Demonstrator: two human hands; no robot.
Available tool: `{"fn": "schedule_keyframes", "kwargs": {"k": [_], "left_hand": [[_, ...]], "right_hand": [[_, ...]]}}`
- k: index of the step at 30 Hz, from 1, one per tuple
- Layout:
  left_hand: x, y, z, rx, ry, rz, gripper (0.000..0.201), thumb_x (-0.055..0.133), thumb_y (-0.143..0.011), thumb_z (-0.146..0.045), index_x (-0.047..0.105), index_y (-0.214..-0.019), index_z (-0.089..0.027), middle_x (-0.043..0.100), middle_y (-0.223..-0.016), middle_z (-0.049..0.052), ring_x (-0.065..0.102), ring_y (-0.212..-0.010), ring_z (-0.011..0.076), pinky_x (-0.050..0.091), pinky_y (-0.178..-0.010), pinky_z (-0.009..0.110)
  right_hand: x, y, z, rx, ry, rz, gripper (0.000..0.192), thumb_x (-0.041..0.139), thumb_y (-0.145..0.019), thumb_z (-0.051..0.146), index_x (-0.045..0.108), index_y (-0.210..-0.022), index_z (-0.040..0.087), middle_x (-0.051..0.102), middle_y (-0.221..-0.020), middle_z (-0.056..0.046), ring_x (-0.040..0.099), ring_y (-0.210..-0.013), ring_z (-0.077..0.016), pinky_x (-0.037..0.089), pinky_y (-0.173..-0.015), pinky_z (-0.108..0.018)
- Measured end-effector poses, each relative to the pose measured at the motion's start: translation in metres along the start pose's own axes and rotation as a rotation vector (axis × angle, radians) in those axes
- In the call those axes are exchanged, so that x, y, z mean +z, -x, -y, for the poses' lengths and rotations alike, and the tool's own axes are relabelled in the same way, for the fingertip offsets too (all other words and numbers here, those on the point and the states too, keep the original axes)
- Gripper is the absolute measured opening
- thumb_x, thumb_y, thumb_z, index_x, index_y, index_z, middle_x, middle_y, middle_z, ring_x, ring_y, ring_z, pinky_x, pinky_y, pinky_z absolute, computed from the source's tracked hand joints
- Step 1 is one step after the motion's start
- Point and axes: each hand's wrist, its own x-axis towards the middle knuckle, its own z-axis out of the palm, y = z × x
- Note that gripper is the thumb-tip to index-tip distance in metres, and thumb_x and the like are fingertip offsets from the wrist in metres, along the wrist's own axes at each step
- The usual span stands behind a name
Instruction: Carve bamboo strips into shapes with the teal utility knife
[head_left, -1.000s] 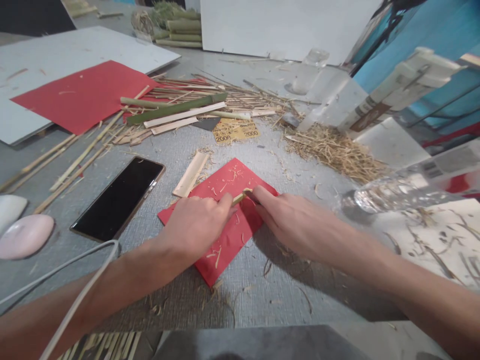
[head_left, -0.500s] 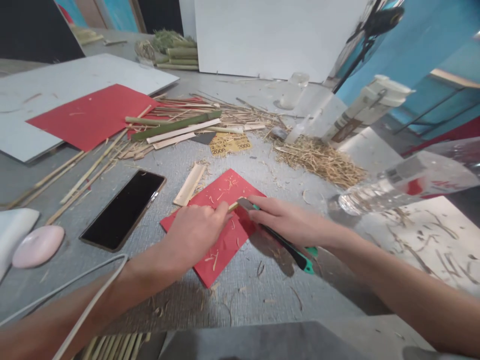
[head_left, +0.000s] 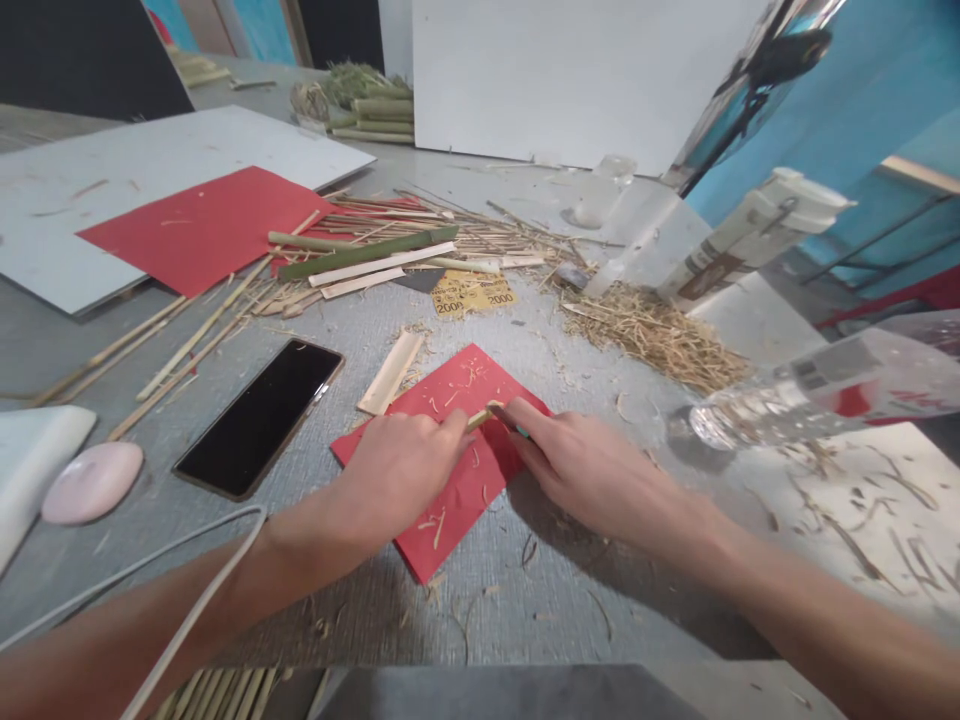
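Together, our left hand [head_left: 397, 465] pinches a short bamboo sliver [head_left: 480, 417] against the small red sheet [head_left: 450, 455] near the tabletop's middle, while our right hand [head_left: 592, 470] closes around a green-handled knife [head_left: 514, 427], its blade touching the sliver's tip. Just left lies a black phone [head_left: 259, 417].

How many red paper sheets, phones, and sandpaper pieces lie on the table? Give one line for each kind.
Red paper sheets: 2, the small red sheet under the hands and the large red sheet
Phones: 1, the black phone
Sandpaper pieces: 1, the yellow sandpaper
Total: 4
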Motion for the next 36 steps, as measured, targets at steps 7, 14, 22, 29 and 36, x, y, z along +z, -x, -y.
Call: {"fn": "schedule_keyframes", "kwargs": {"k": [7, 14, 22, 29, 36], "left_hand": [[-0.011, 0.008, -0.004, 0.011, -0.043, -0.035, 0.039, 0.035, -0.116, -0.026, 0.072, -0.114, -0.018, 0.08, -0.076, 0.007, 0.079, -0.07, 0.0261, 0.042, -0.056, 0.03], [0.011, 0.001, -0.004, 0.012, -0.125, 0.043, 0.025, 0.047, -0.111, -0.023, 0.071, -0.114, -0.016, 0.075, -0.067, 0.011, 0.078, -0.065, 0.0333, 0.045, -0.052, 0.034], [0.015, -0.001, -0.003, 0.014, -0.107, 0.016, 0.032, 0.044, -0.114, -0.033, 0.07, -0.113, -0.015, 0.078, -0.072, 0.013, 0.081, -0.069, 0.0343, 0.046, -0.052, 0.034], [0.012, -0.003, -0.003, 0.005, -0.074, 0.036, 0.035, 0.042, -0.115, -0.035, 0.071, -0.117, -0.014, 0.079, -0.075, 0.014, 0.082, -0.074, 0.0357, 0.048, -0.054, 0.033], [0.012, -0.003, -0.002, -0.001, -0.051, 0.047, 0.04, 0.04, -0.115, -0.037, 0.072, -0.112, -0.014, 0.079, -0.074, 0.015, 0.081, -0.073, 0.0367, 0.049, -0.055, 0.036]], "right_hand": [[-0.001, 0.004, 0.016, 0.073, 0.18, 0.025, 0.032, 0.035, -0.1, 0.012, 0.058, -0.122, 0.017, 0.062, -0.071, -0.004, 0.035, -0.051, -0.016, 0.014, -0.055, -0.034], [-0.006, 0.003, 0.01, 0.057, -0.082, 0.057, 0.025, 0.035, -0.107, 0.023, 0.058, -0.114, 0.019, 0.064, -0.079, -0.004, 0.049, -0.062, -0.017, 0.026, -0.059, -0.032], [-0.003, -0.003, -0.006, 0.008, -0.661, 0.086, 0.025, 0.041, -0.11, 0.037, 0.061, -0.1, 0.024, 0.073, -0.095, -0.003, 0.067, -0.092, -0.0215, 0.047, -0.079, -0.033], [-0.007, 0.005, 0.003, 0.076, -0.281, -0.048, 0.023, 0.037, -0.111, 0.031, 0.059, -0.114, 0.023, 0.06, -0.076, 0.001, 0.051, -0.064, -0.0162, 0.029, -0.063, -0.031], [-0.003, 0.007, 0.009, 0.064, -0.024, -0.003, 0.024, 0.035, -0.109, 0.024, 0.058, -0.115, 0.021, 0.054, -0.07, 0.001, 0.032, -0.056, -0.0153, 0.017, -0.057, -0.033]]}}
